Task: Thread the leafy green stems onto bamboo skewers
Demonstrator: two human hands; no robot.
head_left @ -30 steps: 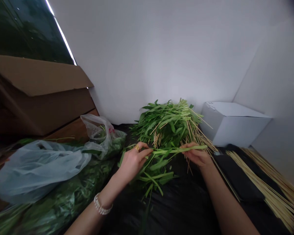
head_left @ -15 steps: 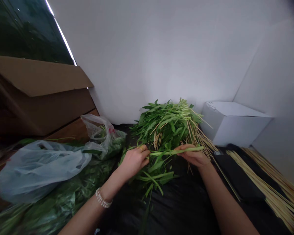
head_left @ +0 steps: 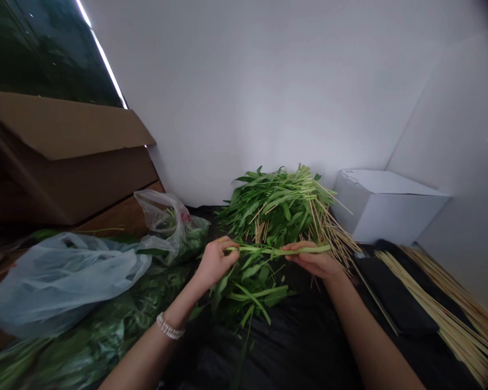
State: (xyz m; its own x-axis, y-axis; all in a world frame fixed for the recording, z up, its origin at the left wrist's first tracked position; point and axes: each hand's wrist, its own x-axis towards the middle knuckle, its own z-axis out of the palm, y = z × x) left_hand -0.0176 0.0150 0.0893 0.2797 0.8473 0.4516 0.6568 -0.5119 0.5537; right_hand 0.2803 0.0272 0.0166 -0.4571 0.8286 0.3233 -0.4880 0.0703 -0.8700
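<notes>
- One green stem [head_left: 268, 251]: pinching with left hand [head_left: 216, 262], grasping with right hand [head_left: 316, 262]
- Holding it nearly level above loose leafy cuttings [head_left: 254, 292], near a leafy pile [head_left: 282, 200]

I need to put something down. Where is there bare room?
Mostly bare: the black sheet, bordered by the loose greens and the right forearm. Crowded: bags at left, sticks at right, the leafy pile behind.

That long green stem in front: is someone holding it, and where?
Yes: the left hand pinches the stem near its left end, the right hand nearer its right end.
</notes>
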